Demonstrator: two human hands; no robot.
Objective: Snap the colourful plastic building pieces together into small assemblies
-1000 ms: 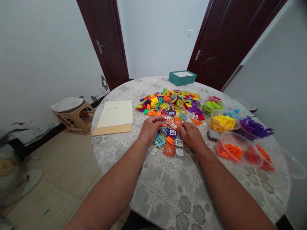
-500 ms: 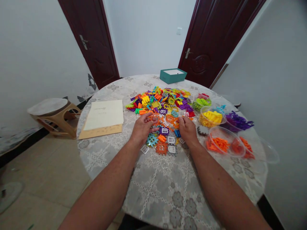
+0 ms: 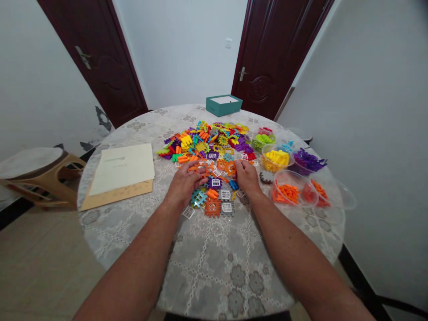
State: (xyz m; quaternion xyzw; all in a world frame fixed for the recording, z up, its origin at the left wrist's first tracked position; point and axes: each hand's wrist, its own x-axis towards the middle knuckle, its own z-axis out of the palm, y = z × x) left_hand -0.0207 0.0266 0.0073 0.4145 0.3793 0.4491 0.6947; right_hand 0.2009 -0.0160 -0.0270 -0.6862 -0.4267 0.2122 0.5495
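Observation:
Both my hands are over a spread of plastic building pieces. My left hand (image 3: pixel 183 183) has its fingers and thumb curled round the left side of an orange square building piece (image 3: pixel 203 168). With its fingertips, my right hand (image 3: pixel 248 177) pinches the edge of another orange building piece (image 3: pixel 230 167). Whether the two orange pieces are joined is unclear. Just below lie a purple piece with a white window frame (image 3: pixel 216 183), a light blue square piece (image 3: pixel 198 198), an orange square piece (image 3: pixel 212 207) and grey pieces with white windows (image 3: pixel 228 207).
Behind my hands is a heap of mixed pieces (image 3: pixel 200 145). Clear tubs on the right hold yellow pieces (image 3: pixel 277 158), orange pieces (image 3: pixel 288 193) and purple pieces (image 3: pixel 309 161). A green box (image 3: pixel 224 106) stands at the back. Papers (image 3: pixel 123 167) lie left, near a stool (image 3: pixel 43 178).
The whole scene has shifted left in the view as my head turned right. Both hands stay at the orange pieces, with little visible movement over the table.

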